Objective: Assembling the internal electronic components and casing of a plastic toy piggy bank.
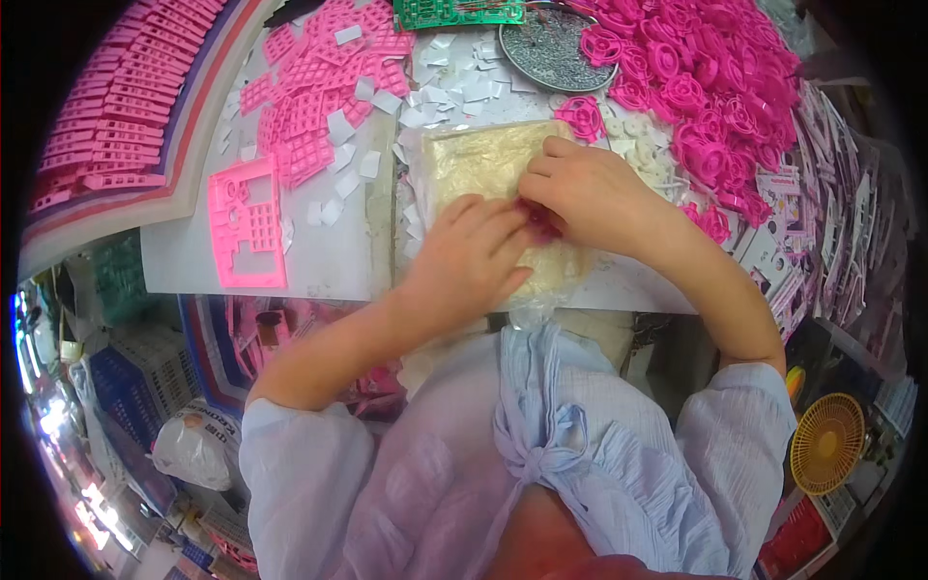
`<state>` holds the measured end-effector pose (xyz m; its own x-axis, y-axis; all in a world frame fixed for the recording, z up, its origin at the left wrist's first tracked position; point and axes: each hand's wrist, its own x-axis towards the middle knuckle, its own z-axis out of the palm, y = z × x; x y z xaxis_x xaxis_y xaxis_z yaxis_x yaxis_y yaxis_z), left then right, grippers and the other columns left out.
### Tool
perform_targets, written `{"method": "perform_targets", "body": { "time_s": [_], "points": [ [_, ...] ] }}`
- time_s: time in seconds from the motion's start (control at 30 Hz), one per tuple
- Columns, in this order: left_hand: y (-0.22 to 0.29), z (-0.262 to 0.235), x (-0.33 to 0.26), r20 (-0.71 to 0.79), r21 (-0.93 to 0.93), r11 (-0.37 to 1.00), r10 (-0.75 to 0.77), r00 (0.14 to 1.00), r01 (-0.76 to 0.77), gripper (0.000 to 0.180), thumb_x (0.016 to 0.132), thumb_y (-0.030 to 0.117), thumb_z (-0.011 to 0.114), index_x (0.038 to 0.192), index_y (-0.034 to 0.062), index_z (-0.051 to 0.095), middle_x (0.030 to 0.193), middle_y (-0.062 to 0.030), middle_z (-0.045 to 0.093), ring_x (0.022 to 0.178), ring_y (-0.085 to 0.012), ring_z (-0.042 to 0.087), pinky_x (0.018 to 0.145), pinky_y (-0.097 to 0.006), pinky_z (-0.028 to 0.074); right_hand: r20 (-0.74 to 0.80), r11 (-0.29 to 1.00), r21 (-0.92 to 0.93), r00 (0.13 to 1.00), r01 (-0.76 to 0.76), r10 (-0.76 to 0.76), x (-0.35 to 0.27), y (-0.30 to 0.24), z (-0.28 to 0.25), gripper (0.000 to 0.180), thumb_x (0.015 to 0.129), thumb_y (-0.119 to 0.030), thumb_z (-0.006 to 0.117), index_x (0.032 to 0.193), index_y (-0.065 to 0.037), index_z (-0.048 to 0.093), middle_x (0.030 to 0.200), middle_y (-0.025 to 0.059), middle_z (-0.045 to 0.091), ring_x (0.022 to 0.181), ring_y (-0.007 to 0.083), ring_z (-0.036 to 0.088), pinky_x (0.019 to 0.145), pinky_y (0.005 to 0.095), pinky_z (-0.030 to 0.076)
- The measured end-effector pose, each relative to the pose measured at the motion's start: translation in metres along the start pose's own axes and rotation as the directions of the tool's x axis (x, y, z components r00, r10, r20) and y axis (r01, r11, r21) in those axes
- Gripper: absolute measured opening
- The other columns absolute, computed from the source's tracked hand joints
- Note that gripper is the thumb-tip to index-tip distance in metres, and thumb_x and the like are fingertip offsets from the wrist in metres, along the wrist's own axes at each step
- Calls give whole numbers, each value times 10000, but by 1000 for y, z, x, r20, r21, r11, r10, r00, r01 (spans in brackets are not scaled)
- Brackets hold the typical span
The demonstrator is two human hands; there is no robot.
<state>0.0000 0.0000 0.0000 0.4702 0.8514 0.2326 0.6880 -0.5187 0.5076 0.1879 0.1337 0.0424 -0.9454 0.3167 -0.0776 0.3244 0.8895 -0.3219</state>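
Both hands meet over a pale yellow pad (474,166) wrapped in clear plastic on the white worktop. My right hand (588,193) curls its fingers down onto a small dark pink plastic part (543,222), mostly hidden beneath the fingers. From the left, my left hand (466,253) brings its bent fingertips against the same part, its thumb standing apart below. Just beyond the right hand lies a loose round pink plastic part (580,116). To the left rests a bright pink plastic frame (253,227) with a grid of openings.
Pink grid pieces (333,87) and white paper slips (338,126) lie at the far left. A metal dish (556,48) of tiny pieces and a green circuit board (454,12) stand at the back. Round pink parts (686,77) heap up right; stacked pink frames (121,97) fill the far-left tray.
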Motion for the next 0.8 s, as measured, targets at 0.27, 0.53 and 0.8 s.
{"method": "perform_targets", "body": {
  "time_s": [0.27, 0.53, 0.8],
  "points": [
    [9, -17, 4, 98, -1, 999, -39, 994, 39, 532, 822, 256, 763, 1283, 33, 620, 1282, -134, 613, 1275, -294, 535, 1108, -477, 386, -50, 986, 144, 994, -88, 96, -1, -6, -12, 162, 762, -89, 694, 921, -81, 662, 964, 88, 661, 987, 318, 608, 810, 405, 539],
    [-175, -176, 43, -485, -106, 886, -442, 755, 451, 250, 886, 269, 713, 963, 32, 734, 907, -157, 735, 843, -234, 710, 749, -357, 543, -309, 915, 333, 890, -228, 334, -62, -19, -29, 247, 739, 17, 703, 979, -24, 665, 898, 158, 646, 829, 352, 623, 725, 424, 496],
    [-407, -257, 136, -872, 43, 596, -369, 321, 802, 350, 816, 406, 771, 942, 79, 751, 924, -147, 747, 892, -330, 709, 823, -462, 545, -327, 889, 390, 866, -242, 379, -76, -27, -27, 190, 736, 41, 705, 910, -25, 671, 819, 128, 647, 781, 320, 630, 692, 392, 498]
  ]
}}
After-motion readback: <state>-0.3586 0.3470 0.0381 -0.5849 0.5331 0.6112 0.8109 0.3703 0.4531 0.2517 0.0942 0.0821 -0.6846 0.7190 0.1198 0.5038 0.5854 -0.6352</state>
